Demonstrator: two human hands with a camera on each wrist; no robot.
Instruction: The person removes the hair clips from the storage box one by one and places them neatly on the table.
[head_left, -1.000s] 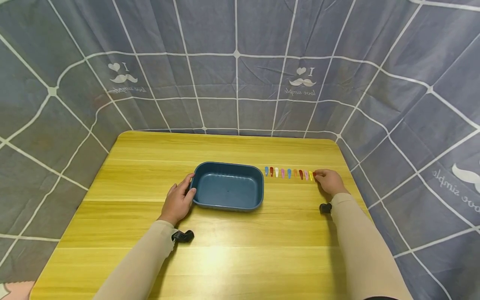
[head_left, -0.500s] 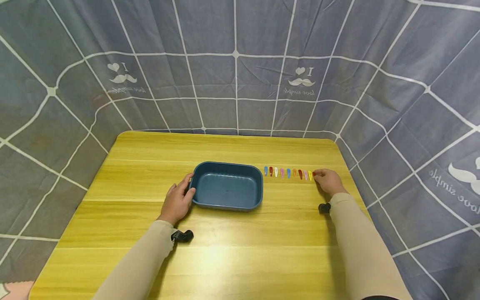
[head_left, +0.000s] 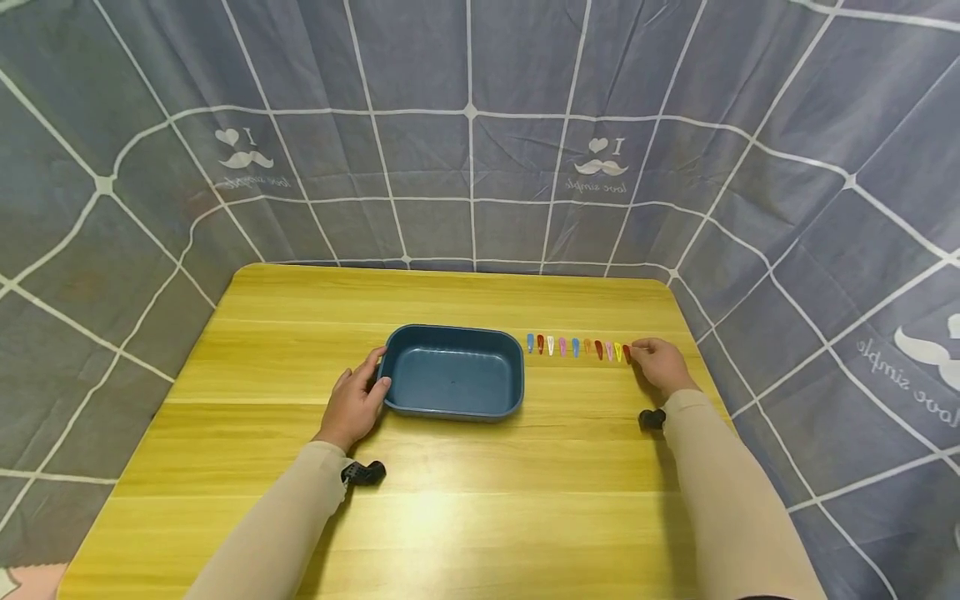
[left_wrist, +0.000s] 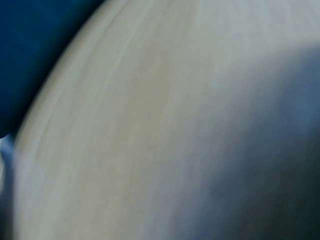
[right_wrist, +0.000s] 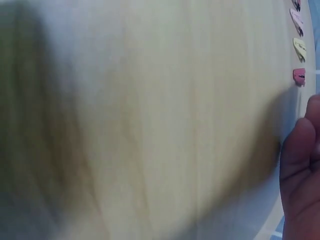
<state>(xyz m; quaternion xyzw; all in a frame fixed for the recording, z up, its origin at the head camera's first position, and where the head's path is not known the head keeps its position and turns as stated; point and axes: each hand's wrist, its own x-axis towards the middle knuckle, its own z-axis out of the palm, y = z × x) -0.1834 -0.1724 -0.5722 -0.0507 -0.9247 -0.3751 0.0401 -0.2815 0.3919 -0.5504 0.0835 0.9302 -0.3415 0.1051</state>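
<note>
A dark blue rectangular plastic basin (head_left: 453,414) stands on the table in the head view. My left hand (head_left: 352,404) rests at its left side, thumb and fingertips on the rim. To the right of the basin runs a row of small snap hair clips in several colours, among them a white clip (head_left: 551,345) and a yellow clip (head_left: 618,352). At the row's right end lies a red hair clip (right_wrist: 299,76). My right hand (head_left: 660,365) is just right of this clip, and the right wrist view shows its fingertips (right_wrist: 300,135) apart from it.
The yellow wood-grain table (head_left: 480,525) has rounded far corners. Grey curtains (head_left: 420,158) with a white grid hang along its back and sides. Black wrist cameras (head_left: 363,473) sit on both sleeves. The left wrist view is mostly blurred tabletop.
My right hand has drawn slightly right, off the red hair clip, which now shows more fully at the row's end. My left hand and the basin have stayed in place.
</note>
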